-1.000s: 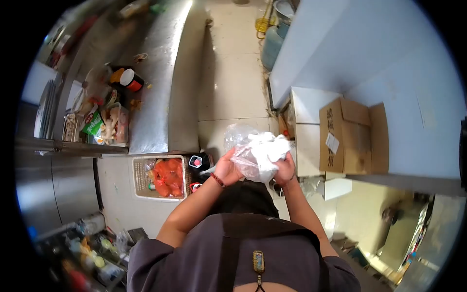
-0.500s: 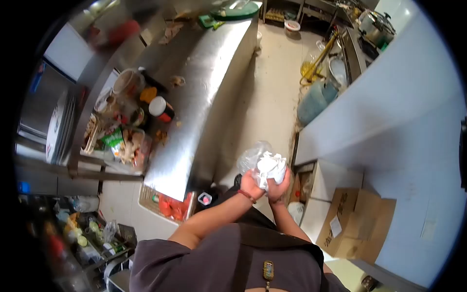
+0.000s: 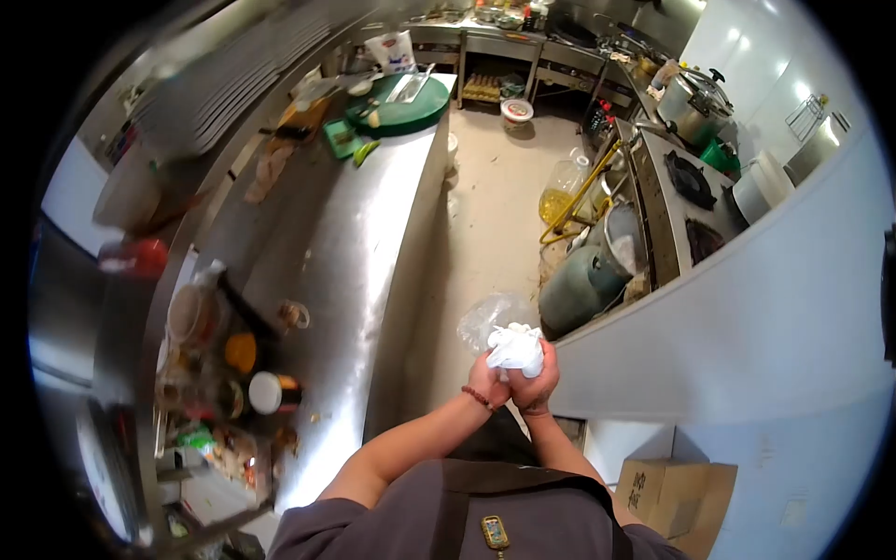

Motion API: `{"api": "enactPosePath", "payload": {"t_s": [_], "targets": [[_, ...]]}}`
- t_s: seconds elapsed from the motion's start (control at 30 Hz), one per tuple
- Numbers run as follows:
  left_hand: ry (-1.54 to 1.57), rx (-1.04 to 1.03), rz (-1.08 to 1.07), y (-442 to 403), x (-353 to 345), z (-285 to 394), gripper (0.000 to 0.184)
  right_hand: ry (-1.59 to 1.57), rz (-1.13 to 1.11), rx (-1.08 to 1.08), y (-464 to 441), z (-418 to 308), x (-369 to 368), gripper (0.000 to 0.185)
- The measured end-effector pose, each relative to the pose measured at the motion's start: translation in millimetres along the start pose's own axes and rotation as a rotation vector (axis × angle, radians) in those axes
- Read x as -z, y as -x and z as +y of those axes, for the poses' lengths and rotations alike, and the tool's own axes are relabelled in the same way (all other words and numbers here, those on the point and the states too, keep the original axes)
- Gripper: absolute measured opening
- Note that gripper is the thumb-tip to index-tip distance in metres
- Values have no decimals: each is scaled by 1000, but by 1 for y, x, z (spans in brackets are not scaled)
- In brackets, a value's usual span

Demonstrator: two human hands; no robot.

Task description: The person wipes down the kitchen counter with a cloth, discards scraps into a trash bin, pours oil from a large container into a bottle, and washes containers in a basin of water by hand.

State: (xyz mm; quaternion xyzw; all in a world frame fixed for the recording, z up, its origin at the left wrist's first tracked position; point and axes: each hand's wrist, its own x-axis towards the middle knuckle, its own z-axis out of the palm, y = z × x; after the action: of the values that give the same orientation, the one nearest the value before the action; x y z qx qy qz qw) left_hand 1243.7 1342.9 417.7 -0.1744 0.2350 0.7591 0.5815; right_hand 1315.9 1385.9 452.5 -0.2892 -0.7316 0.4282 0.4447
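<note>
Pendant [image 3: 495, 532] on a dark shirt [image 3: 373, 523] at the bottom edge; cardboard box [image 3: 674, 504] at lower right. Just beyond, two bare hands side by side: left hand [image 3: 488, 381], with a beaded bracelet [image 3: 477, 399] at the wrist, and right hand [image 3: 541, 375] touching it, both closed snugly around the lower part of a white bundle [image 3: 516, 349]. Bundle held between the palms, crumpled top showing beyond the hands, fingertips mostly hidden. Clear plastic bag [image 3: 487, 317] puffed out past the left hand, against the bundle. To the left, a long metal counter [image 3: 359, 271] with a white-lidded jar [image 3: 269, 393]. Farther off, at right, a gas cylinder [image 3: 581, 291], then a bottle of yellow liquid [image 3: 558, 198]. At the counter's far end, a round green board [image 3: 397, 114].
</note>
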Motion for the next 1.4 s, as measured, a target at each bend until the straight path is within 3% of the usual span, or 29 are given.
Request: {"api": "enactPosePath", "payload": {"t_s": [0.07, 0.13, 0.2, 0.23, 0.3, 0.33, 0.4, 0.6, 0.67, 0.7, 0.73, 0.83, 1.03, 1.1, 1.2, 1.23, 1.27, 1.33, 1.4], "targets": [[182, 87, -167, -46, -14, 23, 34, -271, 161, -218, -51, 13, -14, 45], [198, 54, -199, -89, -25, 52, 35, -656, 232, -392, -111, 43, -30, 40], [230, 69, -292, -140, -31, 87, 33, -1013, 191, -633, -176, 70, -40, 35], [263, 41, -187, -157, -45, 106, 34, -1025, 186, -620, -214, 87, -43, 35], [288, 0, -1, -185, -52, 146, 34, -1519, -33, -854, -276, 119, -52, 35], [277, -17, 63, -201, -47, 166, 33, -1534, -22, -845, -302, 121, -58, 35], [201, -41, -4, -226, -47, 207, 32, -1590, -45, -917, -363, 122, -66, 35], [-10, -195, 297, -289, -103, 282, 29, -1586, -189, -952, -492, 198, -99, 35], [-210, -110, 125, -331, -121, 307, 34, -1417, 30, -951, -530, 224, -105, 37], [-246, -108, 219, -360, -133, 317, 42, -1381, 84, -965, -545, 237, -101, 38], [-242, -34, 173, -392, -146, 332, 44, -1344, 132, -980, -563, 251, -95, 39], [-306, 0, 66, -486, -230, 385, 46, -1246, 283, -876, -609, 293, -80, 39], [-617, -282, -44, -664, -408, 505, 54, -1104, 385, -785, -715, 311, -78, 38], [-686, -486, -57, -729, -446, 554, 54, -1117, 392, -789, -753, 329, -83, 39], [-857, -851, 134, -857, -439, 655, 56, -1121, 566, -844, -810, 399, -100, 40], [-907, -881, 242, -868, -448, 683, 62, -1272, 218, -753, -824, 423, -95, 39], [-1111, -1046, 467, -915, -418, 729, 66, -1362, 156, -755, -844, 445, -99, 36], [-1006, -1037, 680, -917, -436, 772, 68, -970, 705, -928, -912, 452, -131, 32], [-1137, -1191, 952, -965, -368, 862, 74, -1033, 416, -886, -968, 487, -132, 31]]}}
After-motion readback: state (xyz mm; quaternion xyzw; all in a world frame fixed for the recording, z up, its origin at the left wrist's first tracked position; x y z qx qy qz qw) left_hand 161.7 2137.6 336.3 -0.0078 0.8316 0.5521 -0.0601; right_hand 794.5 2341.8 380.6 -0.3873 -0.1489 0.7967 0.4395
